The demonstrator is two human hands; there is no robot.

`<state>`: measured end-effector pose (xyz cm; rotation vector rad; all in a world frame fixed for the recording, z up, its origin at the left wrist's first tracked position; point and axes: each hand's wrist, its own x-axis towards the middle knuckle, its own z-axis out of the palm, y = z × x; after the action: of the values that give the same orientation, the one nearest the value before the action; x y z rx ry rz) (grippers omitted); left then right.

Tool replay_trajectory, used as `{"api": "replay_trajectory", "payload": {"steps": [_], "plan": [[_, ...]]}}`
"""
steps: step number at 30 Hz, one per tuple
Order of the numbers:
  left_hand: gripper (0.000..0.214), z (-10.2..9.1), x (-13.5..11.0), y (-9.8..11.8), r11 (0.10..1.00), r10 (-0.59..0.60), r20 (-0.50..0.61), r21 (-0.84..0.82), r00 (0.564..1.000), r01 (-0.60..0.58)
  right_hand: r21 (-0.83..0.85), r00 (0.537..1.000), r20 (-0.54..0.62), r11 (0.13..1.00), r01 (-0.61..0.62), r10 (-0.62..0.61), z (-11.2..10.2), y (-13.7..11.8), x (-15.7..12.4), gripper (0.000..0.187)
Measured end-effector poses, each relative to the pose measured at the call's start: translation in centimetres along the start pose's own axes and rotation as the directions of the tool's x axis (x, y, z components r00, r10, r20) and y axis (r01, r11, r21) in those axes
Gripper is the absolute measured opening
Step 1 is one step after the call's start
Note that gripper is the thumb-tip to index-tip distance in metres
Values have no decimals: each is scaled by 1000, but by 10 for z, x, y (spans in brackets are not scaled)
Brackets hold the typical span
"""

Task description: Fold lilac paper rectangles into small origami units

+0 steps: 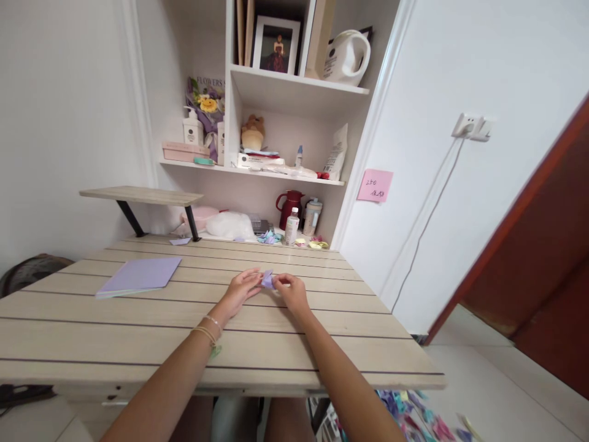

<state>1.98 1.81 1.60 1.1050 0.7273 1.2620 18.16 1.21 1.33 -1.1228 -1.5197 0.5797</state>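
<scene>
A small folded piece of purple paper [267, 279] is pinched between both my hands above the middle of the wooden table [138, 331]. My left hand [242, 290] grips its left side with closed fingers; thin bracelets circle that wrist. My right hand [291, 290] pinches its right side, fingers curled. A stack of purple paper sheets [139, 275] lies flat on the table to the left, well apart from my hands.
Shelves at the back hold a red jug [289, 206], a white bottle [291, 226], a white kettle [347, 57] and small clutter. A raised wooden stand [140, 196] sits back left. Coloured paper bits [405, 414] lie below the table's right edge.
</scene>
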Motion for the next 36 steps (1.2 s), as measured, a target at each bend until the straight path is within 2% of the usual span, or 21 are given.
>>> {"api": "replay_trajectory", "payload": {"steps": [3,7,13,17,20,23,29,33,36], "plan": [[36,0,0,-4,998,-39,61,42,997,37,-26,1000,8,1000,-6,6,-1,0,-1,18],[37,2,1,-8,991,-17,40,133,999,11,-77,999,40,997,-5,8,1,-1,-2,17],[36,4,2,-8,963,91,95,246,991,-112,-96,997,66,994,50,-44,2,0,-2,14],[36,4,4,-8,940,163,126,282,979,-193,-12,998,57,1000,6,-5,2,3,0,14],[38,4,4,-9,969,120,109,202,987,-141,100,995,91,994,-49,40,-1,5,2,17],[41,3,3,-10,991,56,106,117,993,-68,175,984,176,983,-62,31,-4,7,3,18],[39,2,2,-14,969,70,125,226,990,-97,41,969,245,999,5,-15,-2,6,-2,14],[31,4,2,-12,974,81,56,208,995,-91,117,970,232,992,48,-74,2,0,-2,18],[31,6,2,-8,986,99,-41,141,994,-93,224,981,190,975,0,-44,3,-3,-1,29]]}}
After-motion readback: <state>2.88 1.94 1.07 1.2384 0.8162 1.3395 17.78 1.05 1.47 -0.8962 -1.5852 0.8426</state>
